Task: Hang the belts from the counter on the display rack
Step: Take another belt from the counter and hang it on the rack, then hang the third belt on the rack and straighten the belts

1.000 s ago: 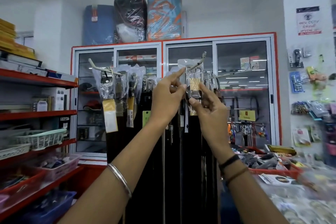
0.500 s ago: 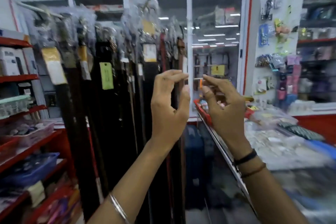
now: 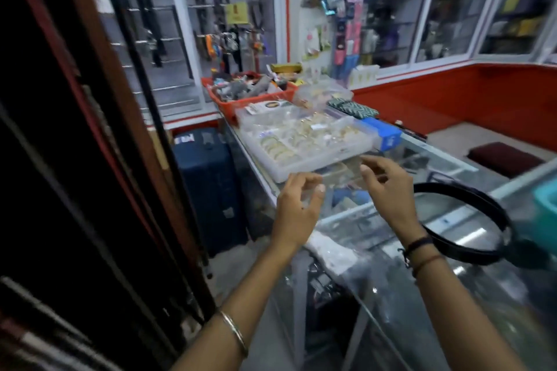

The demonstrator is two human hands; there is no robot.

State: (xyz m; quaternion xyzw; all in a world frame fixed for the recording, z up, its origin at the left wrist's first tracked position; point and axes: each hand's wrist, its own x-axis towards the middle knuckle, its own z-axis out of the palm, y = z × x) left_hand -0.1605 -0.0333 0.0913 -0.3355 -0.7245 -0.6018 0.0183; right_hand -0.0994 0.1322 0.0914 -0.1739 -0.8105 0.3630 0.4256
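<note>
Head view shows both hands raised over the glass counter [image 3: 446, 217], left hand [image 3: 297, 211] and right hand [image 3: 391, 190] loosely spread, holding nothing. Coiled black belt [image 3: 470, 250] lies right of them.

head view | worn on the head | faces forward and down, close over the glass worktop [image 3: 446, 220] | single view

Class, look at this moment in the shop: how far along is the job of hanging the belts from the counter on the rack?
Done: many belts already hang on the rack at the left. In hand: nothing. The left hand and right hand are both empty, fingers apart, over the glass counter. Left: a coiled black belt lies on the counter to the right, untouched; it needs picking up and hanging.
</note>
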